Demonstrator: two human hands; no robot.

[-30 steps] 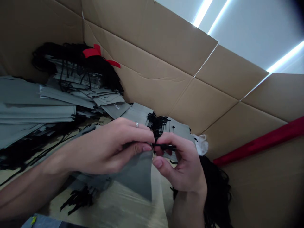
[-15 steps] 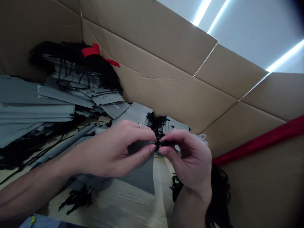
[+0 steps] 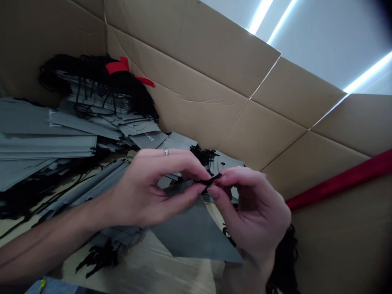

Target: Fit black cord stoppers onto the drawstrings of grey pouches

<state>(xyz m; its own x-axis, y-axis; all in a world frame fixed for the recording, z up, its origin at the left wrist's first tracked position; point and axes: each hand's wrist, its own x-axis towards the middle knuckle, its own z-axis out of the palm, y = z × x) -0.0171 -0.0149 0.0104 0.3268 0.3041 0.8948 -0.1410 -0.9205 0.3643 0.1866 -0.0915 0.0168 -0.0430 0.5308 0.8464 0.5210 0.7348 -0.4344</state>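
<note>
Between the fingertips of both hands is a short black cord (image 3: 212,179). My left hand (image 3: 153,190), with a ring on one finger, pinches the cord between thumb and forefinger. From the right, my right hand (image 3: 254,204) has its thumb and forefinger closed at the cord's other end. A grey fabric pouch (image 3: 196,232) hangs below the pinch, its lower corner pointing right in front of my right wrist. Its upper edge is partly hidden by my left fingers, and how the cord joins it cannot be made out.
Stacks of grey pouches (image 3: 45,143) with black cords fill the left. A bundle of black cords (image 3: 88,61) with a red strip (image 3: 118,66) lies behind them. Cardboard walls (image 3: 196,69) stand at the back, and a dark red band (image 3: 339,179) crosses the right side.
My right hand has shifted right and slightly down. The pouch's lower corner has swung right, and more of the black cord shows between my fingertips.
</note>
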